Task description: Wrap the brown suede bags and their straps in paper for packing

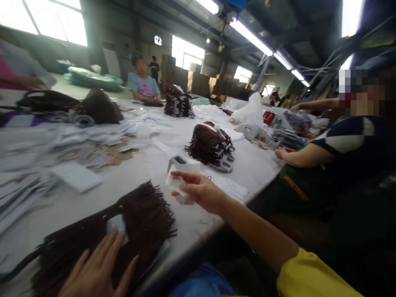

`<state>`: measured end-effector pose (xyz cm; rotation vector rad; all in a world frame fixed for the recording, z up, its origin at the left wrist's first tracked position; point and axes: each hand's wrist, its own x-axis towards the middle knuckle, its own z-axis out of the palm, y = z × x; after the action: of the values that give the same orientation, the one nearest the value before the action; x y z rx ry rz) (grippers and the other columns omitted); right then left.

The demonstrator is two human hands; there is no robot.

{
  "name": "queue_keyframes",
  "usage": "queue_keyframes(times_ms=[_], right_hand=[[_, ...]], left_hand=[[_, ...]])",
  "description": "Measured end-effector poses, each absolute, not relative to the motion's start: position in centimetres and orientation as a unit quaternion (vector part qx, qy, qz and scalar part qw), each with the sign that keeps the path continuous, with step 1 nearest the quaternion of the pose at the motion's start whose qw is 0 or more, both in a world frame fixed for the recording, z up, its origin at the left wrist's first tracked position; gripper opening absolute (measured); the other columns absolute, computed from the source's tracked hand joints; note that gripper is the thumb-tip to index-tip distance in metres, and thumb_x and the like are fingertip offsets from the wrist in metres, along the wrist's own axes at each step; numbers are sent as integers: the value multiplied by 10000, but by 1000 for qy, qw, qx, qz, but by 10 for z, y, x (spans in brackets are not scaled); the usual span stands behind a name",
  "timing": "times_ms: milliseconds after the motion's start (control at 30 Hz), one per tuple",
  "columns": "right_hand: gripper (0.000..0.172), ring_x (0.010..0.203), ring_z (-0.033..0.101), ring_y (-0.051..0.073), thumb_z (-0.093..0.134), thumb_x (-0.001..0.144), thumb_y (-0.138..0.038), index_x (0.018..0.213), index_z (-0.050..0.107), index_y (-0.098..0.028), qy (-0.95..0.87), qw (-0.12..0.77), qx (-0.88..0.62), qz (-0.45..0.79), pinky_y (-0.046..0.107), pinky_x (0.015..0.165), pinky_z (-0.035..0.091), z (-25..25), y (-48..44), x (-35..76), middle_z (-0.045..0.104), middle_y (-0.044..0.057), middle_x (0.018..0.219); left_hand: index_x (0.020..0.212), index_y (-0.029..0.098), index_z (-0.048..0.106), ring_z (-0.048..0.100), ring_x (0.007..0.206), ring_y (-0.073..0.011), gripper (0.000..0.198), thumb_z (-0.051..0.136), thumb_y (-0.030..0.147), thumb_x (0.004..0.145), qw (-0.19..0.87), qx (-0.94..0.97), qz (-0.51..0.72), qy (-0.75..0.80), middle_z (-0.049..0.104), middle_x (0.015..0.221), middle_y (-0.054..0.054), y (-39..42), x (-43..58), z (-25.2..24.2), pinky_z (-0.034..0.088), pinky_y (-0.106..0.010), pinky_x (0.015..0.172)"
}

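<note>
A dark brown fringed bag (93,231) lies on the table close to me, its strap trailing off to the left. My left hand (95,268) rests over it with fingers stretched out, the fingertips at a small whitish piece (116,225) on the bag. Past the fringe, my right hand (201,192) is closed, thumb against fingers, on a small white piece (177,183) that blurs at its edges. Directly behind that hand stands a white box-like object (182,165) with a grey opening on top; its kind is unclear.
Stacked brown fringed bags (207,142) sit ahead, with another stack (177,102) farther back. White papers and brown scraps (117,156) spread across the left of the table (145,169). A co-worker (349,144) is at the right edge; other people are across the table.
</note>
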<state>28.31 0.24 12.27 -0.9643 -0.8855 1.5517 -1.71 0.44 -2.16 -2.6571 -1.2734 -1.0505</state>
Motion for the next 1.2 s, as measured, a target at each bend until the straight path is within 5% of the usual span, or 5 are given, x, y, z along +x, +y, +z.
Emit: queue_keyframes(times_ms=[133,333,533,1067,1200], right_hand=[[648,896,688,169,818,683,-201,1295,604,-183,-304,437,-370,761,284,756,577,88,-5,215,718,65,983],[715,825,631,118,737,584,-26,1266,632,-216,-288,426,-343,786,294,780,576,65,-8,171,694,24,1057],[710,787,602,69,673,602,9,1255,641,-268,-279,399,-319,813,168,692,514,66,-4,163,643,11,1171],[1016,716,685,142,800,780,-348,1557,147,-304,-417,218,-420,776,219,589,518,83,32,170,685,6,846],[999,553,565,72,822,739,-265,1545,232,-283,-500,170,-424,736,152,490,406,87,40,169,566,-83,652]], left_hand=[[1345,143,511,572,1242,-346,615,623,484,845,32,-855,-288,-430,623,1313,-186,-1,-15,0,453,-499,1047],[1536,217,192,569,1258,-282,773,585,242,871,-82,-796,-338,-494,447,1499,-154,-16,-10,4,568,-377,912],[1462,289,427,485,1344,-264,813,374,-64,732,-108,-834,-335,-424,247,1615,-63,-17,-15,10,512,-379,1015],[1281,361,633,517,1313,-282,452,512,107,927,-45,-836,-395,-378,242,1616,-25,-17,-15,5,527,-352,1003],[1185,357,702,591,1235,-280,370,538,154,922,-52,-838,-397,-372,229,1619,-4,-16,-18,6,552,-338,961]])
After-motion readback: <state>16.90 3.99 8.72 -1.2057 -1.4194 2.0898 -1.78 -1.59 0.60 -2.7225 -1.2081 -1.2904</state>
